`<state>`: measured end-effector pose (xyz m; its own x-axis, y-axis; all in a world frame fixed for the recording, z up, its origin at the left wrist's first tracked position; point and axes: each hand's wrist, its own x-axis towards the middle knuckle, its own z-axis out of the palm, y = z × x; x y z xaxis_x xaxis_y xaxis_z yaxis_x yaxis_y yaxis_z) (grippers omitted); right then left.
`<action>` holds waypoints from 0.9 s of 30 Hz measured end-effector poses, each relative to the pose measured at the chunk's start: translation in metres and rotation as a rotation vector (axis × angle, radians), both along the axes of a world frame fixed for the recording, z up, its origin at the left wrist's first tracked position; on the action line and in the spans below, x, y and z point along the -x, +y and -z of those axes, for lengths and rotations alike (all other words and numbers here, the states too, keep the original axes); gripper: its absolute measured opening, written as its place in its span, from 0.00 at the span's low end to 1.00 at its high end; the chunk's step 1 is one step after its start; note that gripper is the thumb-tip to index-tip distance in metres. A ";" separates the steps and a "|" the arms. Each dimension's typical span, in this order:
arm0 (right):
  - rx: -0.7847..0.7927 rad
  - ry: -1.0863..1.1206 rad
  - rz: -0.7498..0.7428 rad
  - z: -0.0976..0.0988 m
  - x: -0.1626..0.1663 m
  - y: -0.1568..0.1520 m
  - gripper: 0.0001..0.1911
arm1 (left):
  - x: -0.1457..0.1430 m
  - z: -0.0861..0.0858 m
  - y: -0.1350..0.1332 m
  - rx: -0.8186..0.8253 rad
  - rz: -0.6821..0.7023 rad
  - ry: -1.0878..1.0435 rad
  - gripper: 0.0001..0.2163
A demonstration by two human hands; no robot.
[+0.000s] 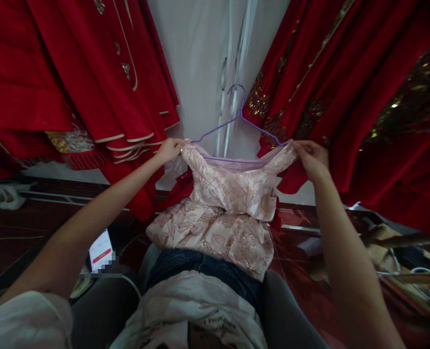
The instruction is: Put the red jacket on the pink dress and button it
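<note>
A pale pink brocade dress [233, 194] with a wide neckline hangs on a purple hanger [240, 114]. Its upper part is held up in front of me, while the skirt [215, 232] lies folded over my lap. At the left shoulder strap, my left hand [171, 149] pinches the fabric by the hanger's end. My right hand [313, 157] grips the other strap in the same way, fingers closed. The hanger's hook points up and is not hung on anything.
Red garments with pale trim [128, 97] hang on the left, and red garments with gold embroidery [345, 87] on the right. A lit phone [100, 251] is by my left thigh. Assorted items [400, 257] lie on the right over the dark red floor [298, 281].
</note>
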<state>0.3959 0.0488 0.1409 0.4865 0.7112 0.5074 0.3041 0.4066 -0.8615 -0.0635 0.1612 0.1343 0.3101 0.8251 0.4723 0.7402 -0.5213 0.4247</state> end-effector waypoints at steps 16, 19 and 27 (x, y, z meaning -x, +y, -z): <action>0.177 -0.227 -0.299 0.050 0.065 -0.041 0.16 | -0.096 0.018 -0.065 -0.246 0.462 0.294 0.15; 0.016 -0.200 -0.209 0.047 0.072 -0.036 0.14 | -0.125 0.033 -0.054 -0.193 0.425 0.356 0.14; -0.035 0.211 0.196 0.076 0.026 -0.029 0.15 | -0.120 0.055 -0.075 -0.231 0.414 0.322 0.12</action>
<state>0.3698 0.0198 0.0653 0.7104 0.5770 0.4030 0.1952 0.3886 -0.9005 0.0566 0.0863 0.0796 0.7436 0.4908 0.4540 0.5278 -0.8478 0.0519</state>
